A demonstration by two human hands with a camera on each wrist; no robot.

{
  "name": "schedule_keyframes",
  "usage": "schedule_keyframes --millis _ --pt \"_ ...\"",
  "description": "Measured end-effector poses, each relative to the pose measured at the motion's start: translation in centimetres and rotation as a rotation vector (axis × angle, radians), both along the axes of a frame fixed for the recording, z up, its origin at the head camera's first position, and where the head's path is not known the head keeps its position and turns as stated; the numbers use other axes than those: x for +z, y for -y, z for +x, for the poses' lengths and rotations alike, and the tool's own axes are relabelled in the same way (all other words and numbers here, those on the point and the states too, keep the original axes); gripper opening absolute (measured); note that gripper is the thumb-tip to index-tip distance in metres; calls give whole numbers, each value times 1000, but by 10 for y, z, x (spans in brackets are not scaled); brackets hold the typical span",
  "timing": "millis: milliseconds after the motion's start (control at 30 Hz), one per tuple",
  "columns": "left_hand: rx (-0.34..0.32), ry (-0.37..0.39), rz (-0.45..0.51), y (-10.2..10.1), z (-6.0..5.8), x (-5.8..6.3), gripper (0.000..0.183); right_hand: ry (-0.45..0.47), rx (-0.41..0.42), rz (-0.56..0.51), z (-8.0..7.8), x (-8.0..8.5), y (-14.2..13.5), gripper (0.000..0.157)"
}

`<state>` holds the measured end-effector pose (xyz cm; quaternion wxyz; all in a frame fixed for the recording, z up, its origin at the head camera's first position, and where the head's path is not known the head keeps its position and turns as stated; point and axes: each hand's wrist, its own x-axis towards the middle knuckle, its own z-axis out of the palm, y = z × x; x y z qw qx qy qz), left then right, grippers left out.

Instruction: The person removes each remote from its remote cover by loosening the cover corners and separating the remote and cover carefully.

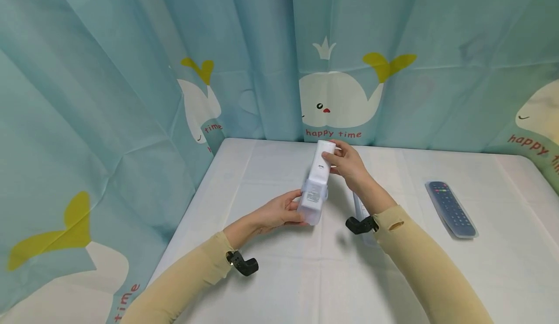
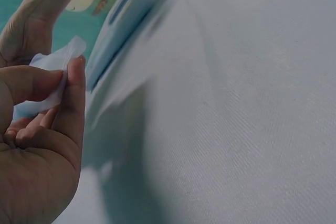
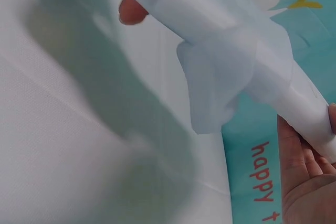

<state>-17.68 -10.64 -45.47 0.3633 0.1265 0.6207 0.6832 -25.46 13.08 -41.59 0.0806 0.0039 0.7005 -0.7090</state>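
Observation:
A long white device (image 1: 322, 161), looking like a remote control turned back side up, is held above the table, its lower part inside a translucent soft cover (image 1: 311, 212). My left hand (image 1: 279, 211) pinches the cover's lower end; in the left wrist view thumb and finger squeeze the thin translucent material (image 2: 52, 85). At the bare upper end, my right hand (image 1: 348, 164) grips the device between thumb and fingers. The right wrist view shows the cover (image 3: 215, 77) folded back in a loose flap around the middle of the white device (image 3: 304, 106).
A dark remote control (image 1: 452, 210) in a clear cover lies at the right of the white-clothed table (image 1: 502, 275). Another pale, flat item (image 1: 359, 207) lies partly hidden under my right forearm. Blue whale-print curtains (image 1: 271, 47) stand behind and left.

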Motion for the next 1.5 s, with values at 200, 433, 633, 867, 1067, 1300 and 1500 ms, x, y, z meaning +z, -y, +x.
schedule_keyframes --millis 200,433,633,867,1067,1300,1500 --pt "6 -1 -3 1 2 -2 78 2 -3 -10 0 -1 0 55" --pt "65 80 -94 -3 2 -2 44 3 2 -19 3 1 1 54" --pt "77 80 -127 -5 0 2 43 10 37 -6 6 3 5 57" --pt "95 110 -78 -5 -2 3 44 12 72 3 6 -1 10 55" --pt "103 125 -59 -5 -4 3 47 8 90 6 6 -4 13 55" --pt "42 138 -7 0 -5 2 52 6 109 -11 6 -5 10 58" --pt "34 71 -24 2 -5 4 59 52 97 -63 8 -3 7 67"
